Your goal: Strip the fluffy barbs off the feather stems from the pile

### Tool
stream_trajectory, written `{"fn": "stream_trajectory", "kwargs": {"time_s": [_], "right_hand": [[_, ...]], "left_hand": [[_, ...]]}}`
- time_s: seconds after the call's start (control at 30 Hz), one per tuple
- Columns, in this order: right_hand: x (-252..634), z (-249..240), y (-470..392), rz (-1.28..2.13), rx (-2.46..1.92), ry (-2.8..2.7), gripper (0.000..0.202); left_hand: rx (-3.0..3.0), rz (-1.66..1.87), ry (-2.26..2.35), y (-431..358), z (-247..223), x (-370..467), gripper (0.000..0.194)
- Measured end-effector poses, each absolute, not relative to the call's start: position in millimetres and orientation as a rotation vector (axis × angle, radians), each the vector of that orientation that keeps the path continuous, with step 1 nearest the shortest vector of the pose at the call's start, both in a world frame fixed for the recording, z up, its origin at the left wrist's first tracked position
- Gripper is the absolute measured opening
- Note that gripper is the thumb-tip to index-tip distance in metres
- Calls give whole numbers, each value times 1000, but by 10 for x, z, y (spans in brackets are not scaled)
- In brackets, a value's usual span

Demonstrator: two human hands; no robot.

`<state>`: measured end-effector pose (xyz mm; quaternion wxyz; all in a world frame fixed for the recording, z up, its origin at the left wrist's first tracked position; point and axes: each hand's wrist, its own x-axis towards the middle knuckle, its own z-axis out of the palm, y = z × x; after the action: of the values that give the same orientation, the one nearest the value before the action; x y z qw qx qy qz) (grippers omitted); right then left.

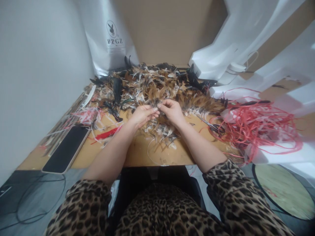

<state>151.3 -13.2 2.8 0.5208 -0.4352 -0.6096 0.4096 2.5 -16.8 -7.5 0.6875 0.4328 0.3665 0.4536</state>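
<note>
Leopard-print top (157, 209) — left hand (144, 115) and right hand (172, 111) pinch feathers (154, 97).

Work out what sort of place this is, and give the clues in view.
Probably a small handicraft workspace: loose brown and black feathers are heaped across the tabletop, and a tangle of pinkish-red strips lies at the right.

feather tuft (154, 95) | brown, darker near base | fanned, tips pointing away | held before loose feather pile (140, 80)
</note>
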Motion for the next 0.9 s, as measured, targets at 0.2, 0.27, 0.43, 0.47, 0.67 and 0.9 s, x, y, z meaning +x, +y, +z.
{"fn": "stream_trajectory", "kwargs": {"time_s": [0.2,0.27,0.43,0.47,0.67,0.9], "right_hand": [[1519,4,-107,1039,-1045,-1455,26],[1541,-28,-84,1035,-1083,-1483,27],[1586,-153,-46,854,-1305,-1849,23],[1585,-172,-48,802,-1337,-1928,21],[1500,-155,-117,333,-1271,-2311,26],[1382,-100,-177,-56,-1234,-2642,28]], "left_hand": [[1029,1047,849,-150,-67,-2,16],[996,1121,849,-119,-63,-34,16],[845,1317,877,-24,-69,-132,15],[835,1327,881,-13,-74,-143,15],[875,1310,878,-13,-108,-127,18],[884,1296,881,-21,-123,-118,17]]}}
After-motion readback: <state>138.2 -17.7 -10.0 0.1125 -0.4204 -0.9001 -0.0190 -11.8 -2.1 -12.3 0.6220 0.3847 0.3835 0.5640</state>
